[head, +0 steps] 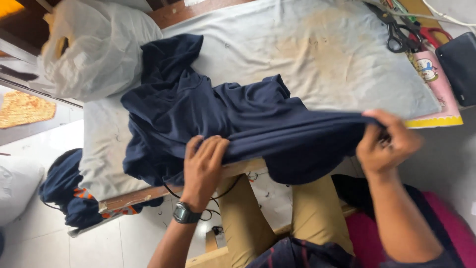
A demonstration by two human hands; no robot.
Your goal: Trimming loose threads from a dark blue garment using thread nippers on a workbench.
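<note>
The navy cloth (pixel 238 124) lies rumpled across the padded worktop (pixel 307 59), its near edge hanging over the front rim above the person's knees. The left hand (pixel 202 166) lies flat and open on that near edge, fingers spread, pressing the cloth against the rim. The right hand (pixel 384 141) is closed, pinching the cloth's far end in a tight grip and pulling it taut, off past the worktop's right side.

Scissors (pixel 399 32) sit at the top right corner, beside a pink case (pixel 436 79) and a dark pouch (pixel 461 64). A white bag (pixel 94 49) rests at the left end, touching the cloth's upper fold. More dark cloth (pixel 67 191) is heaped on the floor below the left end.

Risks, as I judge them: much of the cloth already hangs over the front, so if the left hand lifts, the weight could drag the rest off onto the floor. A hard pull by the right hand could slip the edge from under the flat palm, or leave the bunched left part creased. A wide sweep to the right could knock the case or scissors off
</note>
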